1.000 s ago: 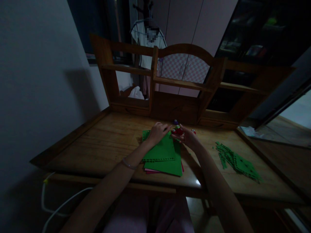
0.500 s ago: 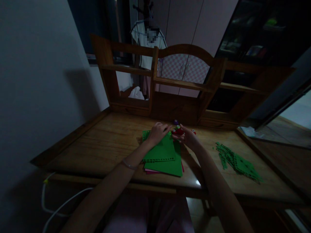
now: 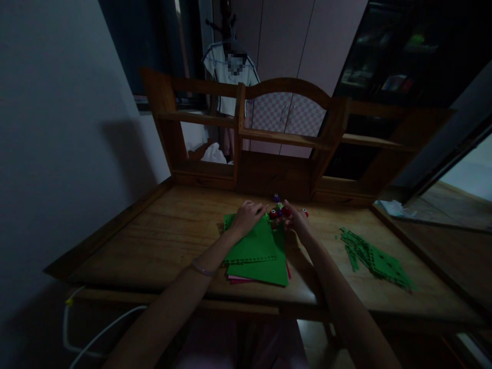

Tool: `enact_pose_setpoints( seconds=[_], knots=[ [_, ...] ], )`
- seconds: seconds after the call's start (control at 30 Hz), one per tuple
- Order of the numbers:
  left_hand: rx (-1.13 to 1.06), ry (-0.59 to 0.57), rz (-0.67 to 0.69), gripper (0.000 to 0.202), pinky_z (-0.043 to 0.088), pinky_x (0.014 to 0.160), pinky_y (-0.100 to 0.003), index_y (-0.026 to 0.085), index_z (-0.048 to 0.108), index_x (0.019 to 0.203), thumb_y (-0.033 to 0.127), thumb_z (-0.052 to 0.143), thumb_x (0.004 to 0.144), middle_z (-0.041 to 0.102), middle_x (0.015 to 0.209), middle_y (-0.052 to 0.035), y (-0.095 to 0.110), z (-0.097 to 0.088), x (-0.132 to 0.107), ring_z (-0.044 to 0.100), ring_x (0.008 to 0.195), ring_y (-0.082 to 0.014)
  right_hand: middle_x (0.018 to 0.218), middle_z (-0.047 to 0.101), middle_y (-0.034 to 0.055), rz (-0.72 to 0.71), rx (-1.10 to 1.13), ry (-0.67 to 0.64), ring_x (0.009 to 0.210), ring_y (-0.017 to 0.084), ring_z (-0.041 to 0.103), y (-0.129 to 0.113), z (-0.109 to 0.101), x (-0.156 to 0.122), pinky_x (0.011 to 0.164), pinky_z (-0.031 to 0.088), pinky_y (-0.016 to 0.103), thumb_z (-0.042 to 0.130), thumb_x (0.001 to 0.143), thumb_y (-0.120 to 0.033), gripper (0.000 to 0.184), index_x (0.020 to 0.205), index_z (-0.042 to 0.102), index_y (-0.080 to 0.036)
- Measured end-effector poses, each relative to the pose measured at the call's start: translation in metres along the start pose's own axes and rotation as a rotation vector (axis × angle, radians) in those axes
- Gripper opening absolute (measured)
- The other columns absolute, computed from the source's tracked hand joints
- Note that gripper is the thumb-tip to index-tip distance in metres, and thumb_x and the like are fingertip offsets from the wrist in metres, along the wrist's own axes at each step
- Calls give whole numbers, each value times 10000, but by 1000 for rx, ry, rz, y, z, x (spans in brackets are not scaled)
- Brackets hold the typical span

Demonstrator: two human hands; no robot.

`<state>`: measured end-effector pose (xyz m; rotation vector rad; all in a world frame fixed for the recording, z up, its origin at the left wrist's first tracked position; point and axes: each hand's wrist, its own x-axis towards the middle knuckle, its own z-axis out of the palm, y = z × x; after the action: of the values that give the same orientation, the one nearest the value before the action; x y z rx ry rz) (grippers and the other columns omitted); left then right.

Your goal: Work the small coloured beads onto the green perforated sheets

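Note:
My left hand (image 3: 248, 216) lies over the upper part of a green paper sheet (image 3: 251, 243), its fingers curled at the far edge. Rows of dark small holes run along this sheet's edges. In my right hand (image 3: 295, 221) is a small red paper punch (image 3: 285, 211), close to the sheet's upper right corner, with the thumb on top. The fingers beneath are partly hidden. Further sheets, green (image 3: 265, 275) and pink, lie under the top one. Just beyond my hands stand another red punch (image 3: 272, 214), a green punch (image 3: 279, 206) and a purple punch (image 3: 276, 197).
To the right lie cut green strips and punched green paper (image 3: 378, 261). One more red piece (image 3: 305, 212) sits behind my right hand. A wooden shelf unit (image 3: 238, 123) rises along the desk's back edge. A white cable (image 3: 103, 328) hangs at the front left.
The view has tilted slightly, so the desk sits a little lower in the picture. My hands keep nearly the same place at the sheet, with a small shift of the right fingers around the punch.

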<state>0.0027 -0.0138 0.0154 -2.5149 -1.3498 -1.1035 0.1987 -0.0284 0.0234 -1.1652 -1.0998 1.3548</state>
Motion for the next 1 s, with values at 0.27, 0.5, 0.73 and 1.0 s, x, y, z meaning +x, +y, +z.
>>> enact_pose_setpoints(
  seconds=[0.27, 0.5, 0.73, 1.0],
  knots=[
    [-35, -1, -5, 356, 378, 761, -289, 183, 572, 713, 392, 383, 930, 600, 698, -19, 3, 2, -3, 530, 731, -149, 542, 614, 5, -159, -108, 182, 328, 106, 474, -5, 1, -7, 314, 331, 208, 542, 727, -645, 454, 816, 513, -201],
    [-70, -3, 54, 313, 387, 800, -334, 190, 568, 727, 324, 379, 938, 597, 718, -21, 10, 3, -6, 525, 736, -156, 533, 573, -30, -219, -27, 297, 354, 104, 470, -5, 5, -9, 341, 332, 211, 510, 741, -653, 450, 841, 493, -215],
    [-72, 12, -2, 310, 404, 813, -362, 197, 551, 687, 329, 405, 927, 577, 675, -21, 9, 5, -2, 520, 724, -166, 530, 557, -41, -161, 35, 333, 353, 109, 460, -2, 9, -9, 344, 304, 213, 499, 747, -646, 429, 861, 470, -234],
    [-102, -11, -54, 301, 411, 825, -381, 207, 557, 711, 328, 390, 930, 585, 720, -29, 12, -1, 0, 530, 775, -181, 558, 562, -26, -65, 59, 270, 360, 125, 451, 6, 16, -8, 348, 298, 239, 494, 768, -611, 343, 845, 495, -277]
  ],
)
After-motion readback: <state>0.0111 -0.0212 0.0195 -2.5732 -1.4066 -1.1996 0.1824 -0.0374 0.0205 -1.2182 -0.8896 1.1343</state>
